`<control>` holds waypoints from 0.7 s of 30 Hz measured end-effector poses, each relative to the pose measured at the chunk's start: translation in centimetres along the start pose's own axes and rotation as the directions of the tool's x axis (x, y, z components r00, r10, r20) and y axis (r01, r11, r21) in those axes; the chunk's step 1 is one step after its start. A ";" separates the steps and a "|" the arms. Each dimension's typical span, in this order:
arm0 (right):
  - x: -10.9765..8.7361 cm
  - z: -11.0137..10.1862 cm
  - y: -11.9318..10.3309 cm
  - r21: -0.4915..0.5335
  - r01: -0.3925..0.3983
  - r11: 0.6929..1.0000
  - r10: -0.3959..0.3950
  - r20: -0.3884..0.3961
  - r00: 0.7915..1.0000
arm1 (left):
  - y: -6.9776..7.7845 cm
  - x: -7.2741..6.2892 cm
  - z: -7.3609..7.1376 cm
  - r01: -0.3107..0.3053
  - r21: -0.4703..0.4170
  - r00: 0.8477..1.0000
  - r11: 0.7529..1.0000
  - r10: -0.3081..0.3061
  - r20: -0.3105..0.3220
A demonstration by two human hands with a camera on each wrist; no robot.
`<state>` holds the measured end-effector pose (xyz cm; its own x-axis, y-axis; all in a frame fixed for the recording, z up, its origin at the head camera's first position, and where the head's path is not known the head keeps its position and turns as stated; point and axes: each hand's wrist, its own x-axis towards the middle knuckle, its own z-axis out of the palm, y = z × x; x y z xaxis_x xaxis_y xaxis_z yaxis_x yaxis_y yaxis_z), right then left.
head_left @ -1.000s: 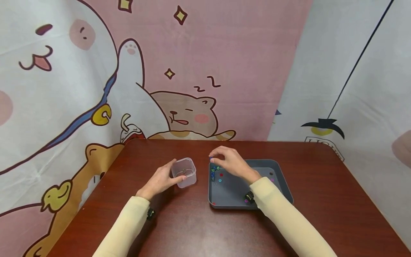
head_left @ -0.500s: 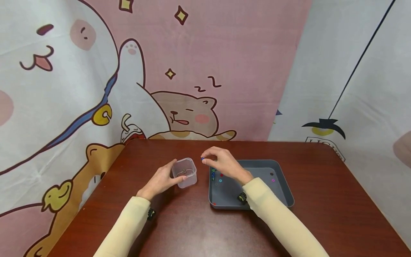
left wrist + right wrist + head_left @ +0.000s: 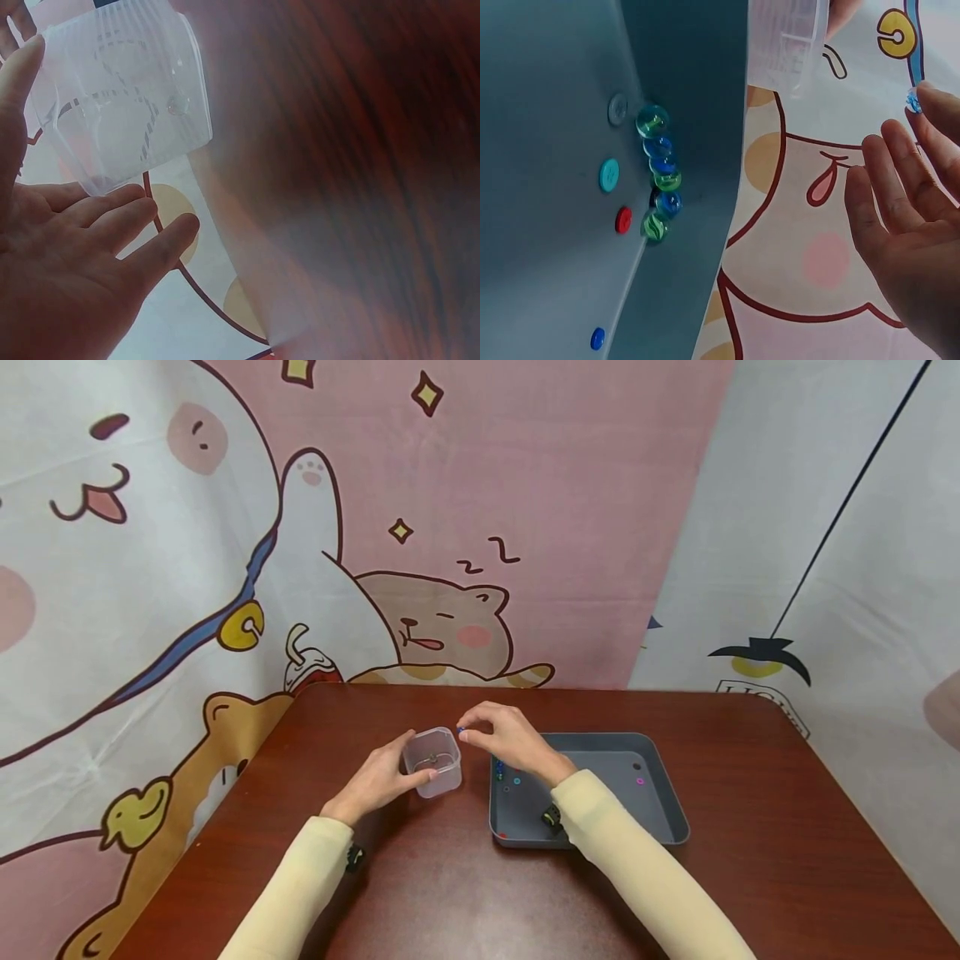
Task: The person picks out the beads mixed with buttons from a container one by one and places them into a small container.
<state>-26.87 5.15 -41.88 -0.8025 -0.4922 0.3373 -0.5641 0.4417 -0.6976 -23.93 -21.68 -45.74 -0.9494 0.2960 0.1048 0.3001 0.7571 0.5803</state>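
Note:
My left hand (image 3: 375,781) grips a clear plastic box (image 3: 427,789) between thumb and fingers, its mouth tilted toward me. Inside the box a small round glassy thing (image 3: 178,103) shows through the wall. Just right of the box's rim, my right hand (image 3: 510,739) pinches a blue marble (image 3: 913,101) between thumb and forefinger, the other fingers spread. Below the right forearm lies a grey tray (image 3: 525,840). Along one tray wall several blue and green marbles (image 3: 660,165) sit in a row, close to a red button (image 3: 623,220) and a turquoise button (image 3: 609,175).
Other loose buttons lie in the tray, among them a pink one (image 3: 640,782), a dark one (image 3: 637,767) and a blue one (image 3: 598,338). The brown table (image 3: 450,893) ends at a cloth backdrop (image 3: 585,527) printed with cartoon animals.
My right hand has moved left with the blue marble, from over the tray's left edge to beside the box. The left hand and the box have stayed in place.

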 end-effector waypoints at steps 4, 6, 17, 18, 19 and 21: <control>0.2 0.7 0.1 -0.002 0.011 1.000 -0.011 0.016 1.000 | 0.0 -0.1 0.1 0.006 -0.004 1.000 1.000 -0.006 0.011; 0.3 1.1 0.2 -0.001 0.015 1.000 -0.015 0.032 0.999 | -0.1 -0.2 0.2 0.011 -0.006 1.000 1.000 -0.011 0.015; 0.8 2.0 0.3 -0.045 0.000 0.999 0.003 0.078 0.997 | -0.1 0.0 0.0 0.000 -0.007 1.000 1.000 0.000 0.008; 0.8 2.1 0.4 -0.052 0.004 0.999 0.000 0.083 0.997 | -0.1 0.0 0.0 -0.001 -0.007 1.000 1.000 0.002 0.007; 0.9 2.2 0.4 -0.062 0.009 0.998 -0.003 0.088 0.996 | -0.1 0.0 0.0 -0.002 -0.008 1.000 1.000 0.002 0.006; 1.0 2.4 0.5 -0.075 0.016 0.997 -0.008 0.102 0.995 | -0.1 0.1 0.0 -0.002 -0.008 1.000 1.000 0.002 0.006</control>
<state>-27.49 3.07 -43.41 -0.7739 -0.5697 0.2766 -0.5897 0.4889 -0.6428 -24.02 -21.74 -45.77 -0.9482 0.3011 0.1011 0.3013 0.7517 0.5866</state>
